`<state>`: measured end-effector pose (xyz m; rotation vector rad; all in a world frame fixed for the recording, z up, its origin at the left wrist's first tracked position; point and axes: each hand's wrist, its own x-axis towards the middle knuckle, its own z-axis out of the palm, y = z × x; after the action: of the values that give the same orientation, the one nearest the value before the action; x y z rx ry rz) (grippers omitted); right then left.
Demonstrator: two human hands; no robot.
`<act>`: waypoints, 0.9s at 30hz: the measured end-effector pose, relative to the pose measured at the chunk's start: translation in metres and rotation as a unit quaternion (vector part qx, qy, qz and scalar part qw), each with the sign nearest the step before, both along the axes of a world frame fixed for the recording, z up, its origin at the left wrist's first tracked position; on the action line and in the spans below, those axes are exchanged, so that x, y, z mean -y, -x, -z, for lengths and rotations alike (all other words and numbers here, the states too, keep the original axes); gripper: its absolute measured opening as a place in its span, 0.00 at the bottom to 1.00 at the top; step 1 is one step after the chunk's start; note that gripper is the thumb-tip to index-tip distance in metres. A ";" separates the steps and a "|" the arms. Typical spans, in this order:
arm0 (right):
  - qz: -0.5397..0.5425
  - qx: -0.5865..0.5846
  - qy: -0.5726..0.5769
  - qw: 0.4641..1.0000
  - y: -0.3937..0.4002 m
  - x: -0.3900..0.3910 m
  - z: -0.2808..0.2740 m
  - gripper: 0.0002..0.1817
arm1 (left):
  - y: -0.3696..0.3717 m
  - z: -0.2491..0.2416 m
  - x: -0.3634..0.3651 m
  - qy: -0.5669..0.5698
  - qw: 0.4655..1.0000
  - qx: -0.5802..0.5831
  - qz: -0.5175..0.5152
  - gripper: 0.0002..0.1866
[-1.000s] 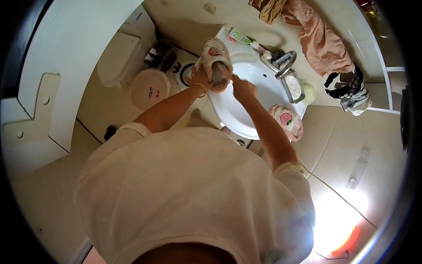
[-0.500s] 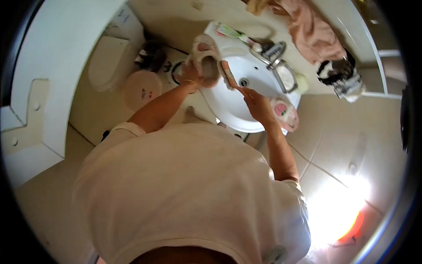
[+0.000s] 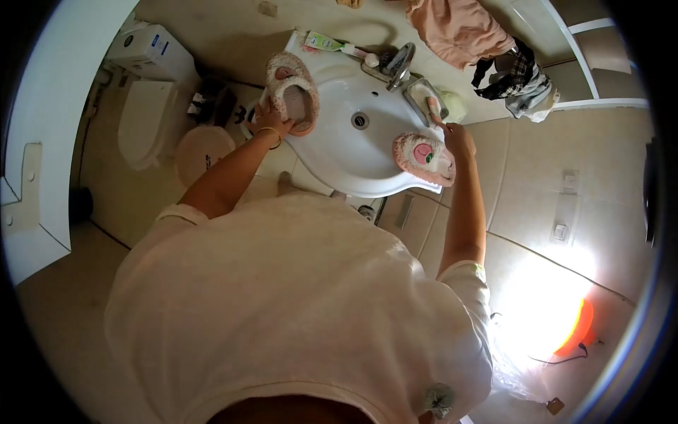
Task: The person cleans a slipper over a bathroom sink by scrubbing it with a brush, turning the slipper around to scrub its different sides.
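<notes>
Head view: my right hand (image 3: 460, 140) has shifted the brush (image 3: 433, 107) from the slipper (image 3: 296, 100) to the metal dish (image 3: 414, 109), fingers pinching its handle, so brushing is interrupted, while my left hand (image 3: 272, 123), fingers spread, steadies that slipper on the left rim of the sink (image 3: 337, 157).

Relative to the sink (image 3: 339, 152): pink cloth (image 3: 459, 32) beyond the tap (image 3: 401, 65) cropped by top edge; print on far-rim tube (image 3: 323, 41) illegible; bristles of right-side brush (image 3: 433, 108) hidden.
</notes>
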<state>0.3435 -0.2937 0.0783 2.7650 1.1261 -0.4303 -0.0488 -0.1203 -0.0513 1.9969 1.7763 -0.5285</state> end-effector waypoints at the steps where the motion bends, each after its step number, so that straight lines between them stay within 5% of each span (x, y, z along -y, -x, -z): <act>1: 0.007 -0.008 0.022 1.000 -0.002 -0.007 0.002 0.17 | 0.000 0.000 0.000 -0.001 1.000 0.001 0.001 0.47; 5: -0.001 -0.021 0.039 0.999 -0.016 -0.019 0.007 0.21 | 0.001 0.000 0.000 -0.007 1.000 0.007 -0.001 0.47; 8: -0.038 -0.073 -0.037 0.996 -0.048 -0.004 0.026 0.25 | 0.002 0.008 -0.003 -0.009 1.000 -0.006 0.004 0.47; 9: -0.058 -0.119 -0.156 0.979 -0.086 0.014 0.070 0.25 | 0.003 0.014 -0.005 -0.009 1.000 -0.013 0.006 0.47; 11: 0.152 -0.358 -0.167 0.906 -0.025 0.029 -0.012 0.19 | 0.006 0.039 -0.009 -0.022 1.000 -0.015 0.016 0.48; 13: 0.208 -0.483 -0.225 0.820 -0.002 0.054 -0.017 0.19 | 0.007 0.052 -0.012 -0.028 0.999 -0.013 0.031 0.48; 16: 0.217 -0.664 -0.230 0.678 0.042 0.066 -0.015 0.19 | 0.007 0.047 -0.010 -0.027 0.999 -0.006 0.037 0.48; 20: 0.188 -0.766 -0.125 0.601 0.107 0.040 -0.003 0.22 | 0.007 0.025 -0.001 -0.034 0.999 0.010 0.001 0.47; 25: 0.022 -0.580 -0.065 0.812 0.187 -0.032 0.004 0.25 | 0.004 -0.002 0.001 0.000 1.000 0.003 0.002 0.47; 27: -0.182 -0.401 -0.165 0.883 0.199 -0.047 0.060 0.21 | 0.005 -0.008 0.001 -0.002 1.000 0.005 0.002 0.48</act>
<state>0.1447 -0.2463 0.0187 2.5445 1.9982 -1.5395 -0.0536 -0.1211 -0.0434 2.0015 1.7689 -0.5157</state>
